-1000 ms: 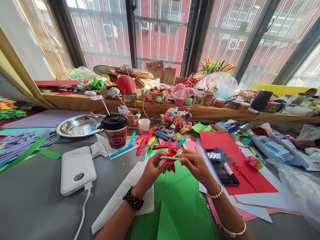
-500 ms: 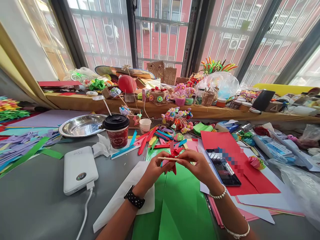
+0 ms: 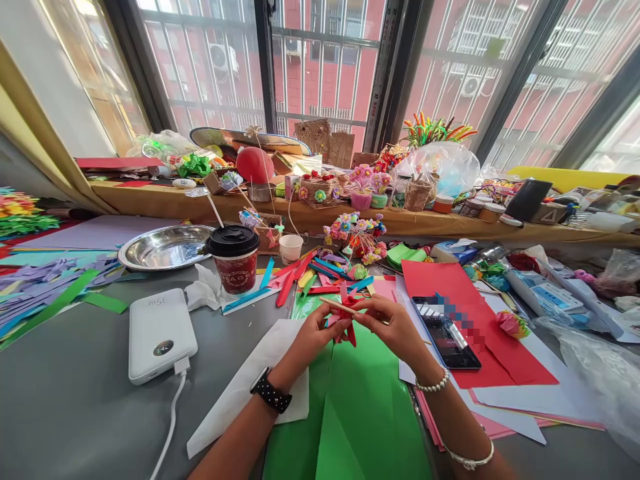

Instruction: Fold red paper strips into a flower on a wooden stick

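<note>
At mid-frame, fingers cover part of the folded paper point(image 3: 352, 335) and the right end of the stick point(image 3: 335, 305); the bottom edge crops both forearms. The left hand point(image 3: 314, 335) has its grip closed on the paper; the right hand point(image 3: 393, 327) pinches the stick, its left end now tipped higher.

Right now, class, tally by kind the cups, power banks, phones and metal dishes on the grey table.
Cups: 2, dark red cup and small white cup
Power bank: 1
Phone: 1
Metal dish: 1
Total: 5
</note>
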### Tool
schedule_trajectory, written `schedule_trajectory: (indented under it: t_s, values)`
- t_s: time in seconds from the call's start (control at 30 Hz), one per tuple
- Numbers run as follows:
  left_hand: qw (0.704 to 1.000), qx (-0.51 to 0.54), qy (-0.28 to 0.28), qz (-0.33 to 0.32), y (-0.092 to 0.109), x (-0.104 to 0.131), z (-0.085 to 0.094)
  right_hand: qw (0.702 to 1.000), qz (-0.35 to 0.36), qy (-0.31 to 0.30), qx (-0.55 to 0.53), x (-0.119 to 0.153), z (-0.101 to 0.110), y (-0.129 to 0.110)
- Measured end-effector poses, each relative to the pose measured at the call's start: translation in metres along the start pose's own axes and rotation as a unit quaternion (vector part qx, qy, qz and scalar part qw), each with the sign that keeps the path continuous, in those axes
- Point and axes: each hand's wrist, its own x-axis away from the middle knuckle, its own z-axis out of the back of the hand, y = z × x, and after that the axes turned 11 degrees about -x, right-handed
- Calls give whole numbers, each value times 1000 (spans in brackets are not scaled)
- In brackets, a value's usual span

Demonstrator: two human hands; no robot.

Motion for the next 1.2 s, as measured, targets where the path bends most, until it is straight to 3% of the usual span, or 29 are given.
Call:
schedule_trajectory:
  t_s: [0.4, 0.6, 0.77, 0.93, 1.2]
  values:
    - [991, -133, 2, -6, -9, 0, 4, 980, 71, 59, 176, -1, 1, 14]
    - [966, -238, 100, -20, -2, 0, 10, 970, 86, 54, 221, -1, 0, 15]
    - [949, -252, 178, -70, 4, 2, 12, 954, 82, 36, 285, -1, 0, 14]
    - [941, -290, 130, -119, 2, 2, 14, 944, 87, -13, 318, 1, -5, 16]
    - [932, -335, 93, -104, -2, 1, 13, 934, 80, -34, 347, 2, -11, 16]
